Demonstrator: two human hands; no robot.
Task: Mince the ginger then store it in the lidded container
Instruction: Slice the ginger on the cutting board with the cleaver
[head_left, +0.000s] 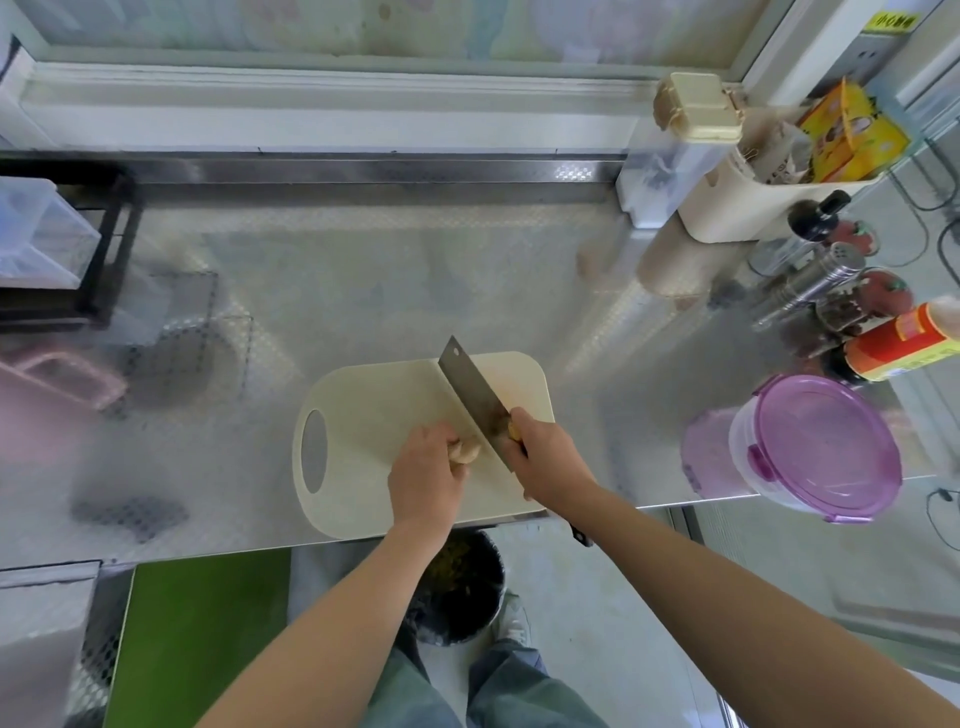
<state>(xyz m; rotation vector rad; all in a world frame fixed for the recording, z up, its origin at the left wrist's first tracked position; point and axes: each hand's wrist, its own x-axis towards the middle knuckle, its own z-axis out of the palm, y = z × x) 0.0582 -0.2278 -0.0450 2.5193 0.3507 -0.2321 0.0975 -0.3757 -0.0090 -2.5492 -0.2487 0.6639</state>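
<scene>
A pale piece of ginger (466, 451) lies on the cream cutting board (374, 415) near the counter's front edge. My left hand (423, 475) holds the ginger down with curled fingers. My right hand (545, 457) grips the handle of a cleaver (470, 392), whose blade stands edge-down right beside the ginger, its tip pointing away from me. The round clear container with a purple clip-on lid (821, 447) sits tilted at the counter's right front corner, well right of the board.
The steel counter (363, 291) carries spice jars and a red-labelled bottle (904, 345) at the right, a cream caddy (737, 208) behind them, a black rack (67, 244) at the left. A dark bin (462, 587) stands on the floor below the board.
</scene>
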